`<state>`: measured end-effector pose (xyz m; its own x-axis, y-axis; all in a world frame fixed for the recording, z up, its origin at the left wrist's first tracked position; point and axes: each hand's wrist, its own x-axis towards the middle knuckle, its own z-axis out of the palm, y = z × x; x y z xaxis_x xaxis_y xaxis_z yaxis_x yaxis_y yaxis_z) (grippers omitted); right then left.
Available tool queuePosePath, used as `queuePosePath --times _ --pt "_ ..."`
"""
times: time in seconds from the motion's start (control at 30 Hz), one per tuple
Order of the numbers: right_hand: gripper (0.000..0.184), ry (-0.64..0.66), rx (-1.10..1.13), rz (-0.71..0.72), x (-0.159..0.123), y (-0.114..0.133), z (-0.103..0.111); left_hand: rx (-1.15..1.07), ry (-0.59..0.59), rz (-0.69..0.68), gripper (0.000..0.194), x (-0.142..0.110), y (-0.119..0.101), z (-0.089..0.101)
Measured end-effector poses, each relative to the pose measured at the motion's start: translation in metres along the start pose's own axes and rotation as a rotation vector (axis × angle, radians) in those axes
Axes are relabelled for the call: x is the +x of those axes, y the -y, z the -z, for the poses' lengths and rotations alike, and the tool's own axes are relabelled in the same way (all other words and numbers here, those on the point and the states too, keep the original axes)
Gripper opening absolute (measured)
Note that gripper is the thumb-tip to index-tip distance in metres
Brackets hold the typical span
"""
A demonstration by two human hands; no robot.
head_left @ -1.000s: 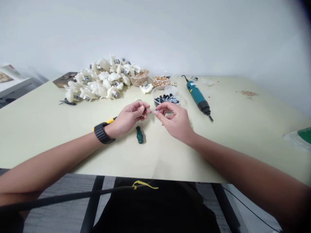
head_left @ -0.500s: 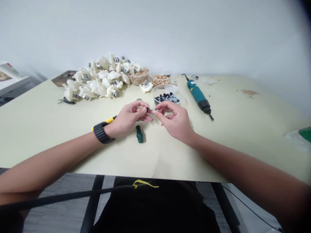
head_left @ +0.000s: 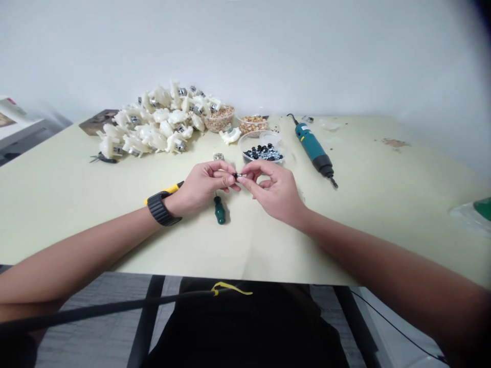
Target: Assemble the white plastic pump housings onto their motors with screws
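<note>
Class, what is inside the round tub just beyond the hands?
The tub holds black pieces and shiny silvery pieces. Whatever lies beneath the top ones is covered, and the right hand hides part of the near side.

glossy and matt together
screwdriver handle (head_left: 220, 210): smooth, glossy plastic (dark green); watch band (head_left: 163, 208): matt, ridged.

Pale wall (head_left: 245, 56), yellow strip (head_left: 232, 287)

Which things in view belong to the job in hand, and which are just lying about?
Likely in the job:
- small black and silver parts, pinched between left hand and right hand
- clear tub of similar-looking parts

Apparently just lying about:
- green-handled screwdriver
- teal electric screwdriver
- pliers
</note>
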<state>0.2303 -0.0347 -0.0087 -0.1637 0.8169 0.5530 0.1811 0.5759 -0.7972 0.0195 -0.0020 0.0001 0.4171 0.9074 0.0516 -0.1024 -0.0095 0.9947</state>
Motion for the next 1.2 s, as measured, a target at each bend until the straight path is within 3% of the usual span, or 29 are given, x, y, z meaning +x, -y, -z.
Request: queuePosePath --times 0.37,0.73,1.2 --pt "0.01 0.021 0.002 0.026 0.0 -0.002 0.0 0.01 0.024 0.016 0.052 -0.002 -0.001 0.0" --pt "0.013 0.022 0.008 -0.016 -0.001 0.0 0.0 0.153 0.077 -0.09 0.049 -0.003 -0.001 -0.002" --pt "0.014 0.033 -0.016 -0.07 0.0 -0.001 0.001 0.333 0.039 -0.222 0.04 -0.011 0.0 -0.006"
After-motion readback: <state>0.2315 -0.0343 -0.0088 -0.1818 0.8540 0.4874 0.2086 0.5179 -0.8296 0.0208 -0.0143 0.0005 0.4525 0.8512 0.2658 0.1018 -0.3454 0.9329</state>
